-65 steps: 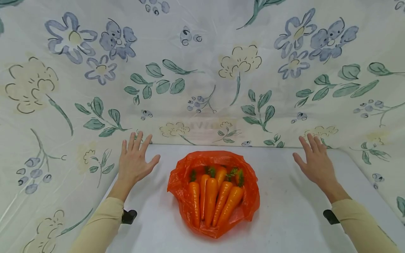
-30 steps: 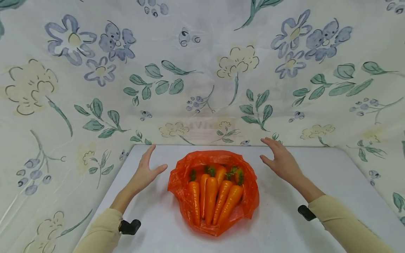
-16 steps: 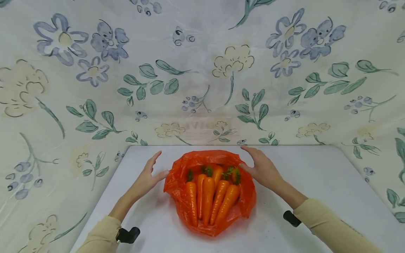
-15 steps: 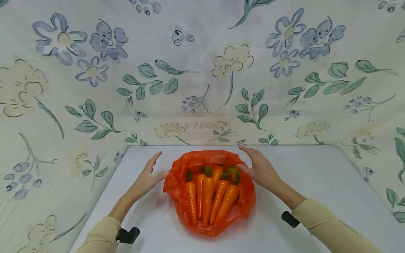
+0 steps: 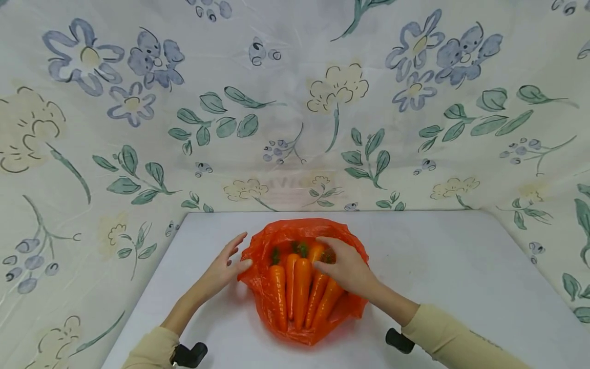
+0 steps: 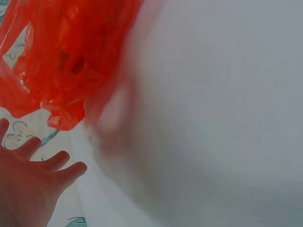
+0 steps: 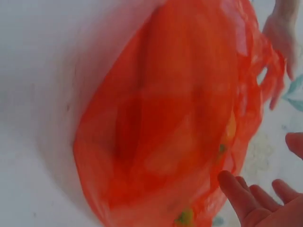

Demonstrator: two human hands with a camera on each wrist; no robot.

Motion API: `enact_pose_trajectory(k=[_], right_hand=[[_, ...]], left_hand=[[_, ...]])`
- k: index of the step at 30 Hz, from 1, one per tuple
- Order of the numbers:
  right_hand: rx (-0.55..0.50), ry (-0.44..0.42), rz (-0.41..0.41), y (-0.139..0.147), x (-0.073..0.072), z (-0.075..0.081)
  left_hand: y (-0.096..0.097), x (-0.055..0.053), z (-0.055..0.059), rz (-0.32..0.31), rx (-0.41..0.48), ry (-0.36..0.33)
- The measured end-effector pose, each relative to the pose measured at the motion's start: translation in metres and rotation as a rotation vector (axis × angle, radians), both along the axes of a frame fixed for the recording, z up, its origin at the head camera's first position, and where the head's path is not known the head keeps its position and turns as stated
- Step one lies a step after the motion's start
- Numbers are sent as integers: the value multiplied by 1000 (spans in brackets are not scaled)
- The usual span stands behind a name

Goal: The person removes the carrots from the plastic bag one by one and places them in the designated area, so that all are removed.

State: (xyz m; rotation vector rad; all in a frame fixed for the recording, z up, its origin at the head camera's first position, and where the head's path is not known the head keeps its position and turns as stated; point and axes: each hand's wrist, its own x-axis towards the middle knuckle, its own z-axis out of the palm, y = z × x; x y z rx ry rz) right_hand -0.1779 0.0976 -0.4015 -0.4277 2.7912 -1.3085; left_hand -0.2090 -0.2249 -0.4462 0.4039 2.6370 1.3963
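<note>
An orange-red plastic bag (image 5: 262, 302) lies spread open on the white table, with several carrots (image 5: 301, 292) side by side in its mouth, their green tops pointing away. Over the right part of the carrots hovers my right hand (image 5: 348, 269), thumb and fingers apart, hiding some tops; whether it touches one cannot be told. My left hand (image 5: 218, 274) is at the bag's left rim, its thumb tip at the plastic. In the left wrist view the left fingers (image 6: 59, 161) are spread below the bag (image 6: 71, 56). The right wrist view shows the right fingers (image 7: 236, 191) extended beside the bag (image 7: 165, 118).
The white table (image 5: 442, 277) extends to both sides of the bag. A flower-printed sheet (image 5: 295, 102) hangs behind the table and along its sides. Black wrist-worn devices (image 5: 400, 341) sit at both cuffs.
Both hands came in from the table's sides toward the bag. My right hand travelled left from the bag's right rim to over the carrots; the left edged right. The bag stayed in place.
</note>
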Motion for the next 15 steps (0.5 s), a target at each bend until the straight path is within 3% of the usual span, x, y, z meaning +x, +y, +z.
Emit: enact_pose_trajectory(k=[7,15], right_hand=[[-34,-104,12,-19,10,-11],[16,-126,-60,-32,14,-19]], left_hand=[[2,5,-6,-43,58,-56],[7,6,-10,-76,73,-149]])
